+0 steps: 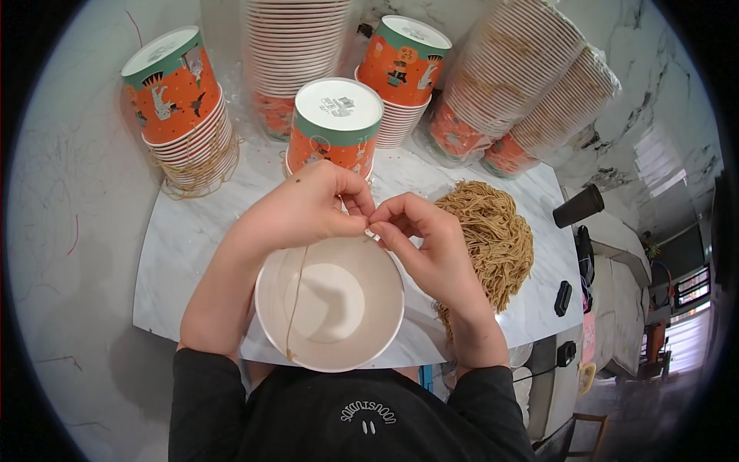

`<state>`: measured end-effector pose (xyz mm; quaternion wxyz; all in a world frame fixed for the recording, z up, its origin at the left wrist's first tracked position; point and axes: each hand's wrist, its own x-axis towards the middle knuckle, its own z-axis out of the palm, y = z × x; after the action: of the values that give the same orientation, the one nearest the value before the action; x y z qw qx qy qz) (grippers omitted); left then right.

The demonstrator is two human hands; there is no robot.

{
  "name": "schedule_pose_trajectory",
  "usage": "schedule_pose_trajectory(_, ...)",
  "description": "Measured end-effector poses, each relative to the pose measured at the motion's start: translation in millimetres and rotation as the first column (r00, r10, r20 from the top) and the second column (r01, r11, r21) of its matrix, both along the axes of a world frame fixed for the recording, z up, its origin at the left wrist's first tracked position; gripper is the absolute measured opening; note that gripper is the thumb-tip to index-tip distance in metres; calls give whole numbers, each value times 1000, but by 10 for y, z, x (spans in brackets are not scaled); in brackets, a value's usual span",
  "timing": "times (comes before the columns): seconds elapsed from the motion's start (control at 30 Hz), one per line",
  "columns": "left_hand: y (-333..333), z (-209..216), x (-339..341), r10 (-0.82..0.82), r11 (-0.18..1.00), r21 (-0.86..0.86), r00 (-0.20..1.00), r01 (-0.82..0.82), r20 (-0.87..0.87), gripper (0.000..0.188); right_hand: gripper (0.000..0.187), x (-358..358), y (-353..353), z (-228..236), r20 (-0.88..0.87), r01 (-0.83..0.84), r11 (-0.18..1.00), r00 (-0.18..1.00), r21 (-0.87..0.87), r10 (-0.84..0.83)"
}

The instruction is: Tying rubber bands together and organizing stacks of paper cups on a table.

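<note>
A white-lined paper bucket (331,350) sits open side up at the near edge of the table. Over its far rim both my hands meet, fingertips almost touching. My left hand (331,202) is closed in a pinch on a thin tan string (297,300), whose length trails down inside the bucket. My right hand (419,235) pinches at the same spot, thumb against the rim, closed on the string too; the exact contact is partly hidden by the fingers. Beside my right wrist lies a big bundle of tan strings (489,242).
Upside-down stacks of orange and green buckets stand beyond my hands: a left stack (173,92), a middle stack (339,123) and a back stack (404,69). Plastic-wrapped bucket sleeves (504,77) lean behind. A dark cup (579,205) and a black object (563,298) are at the right.
</note>
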<state>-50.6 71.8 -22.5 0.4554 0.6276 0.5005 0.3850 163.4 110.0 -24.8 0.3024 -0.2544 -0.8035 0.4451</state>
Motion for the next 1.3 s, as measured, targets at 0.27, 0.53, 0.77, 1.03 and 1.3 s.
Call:
schedule_pose_trajectory(0.27,-7,-9,97,129,973,201,987,-109,-92,10,13,-31,152,-126,-172,-17,946,984,-323,-42)
schedule_pose_trajectory(0.53,-62,41,138,241,942,273,960,-196,-142,11,13,-114,270,-225,-300,-74,873,950,-482,-85)
schedule_pose_trajectory(0.77,-67,2,168,305,909,344,938,-234,-167,12,13,-145,224,-245,-262,-8,909,959,-417,-112)
schedule_pose_trajectory(1.03,-67,-25,200,358,869,428,912,-247,-202,14,17,-147,251,-304,-167,58,927,978,-371,-128)
schedule_pose_trajectory(1.3,-47,-56,152,326,879,413,932,-238,-157,11,21,-93,284,-274,-121,-49,907,993,-419,-3)
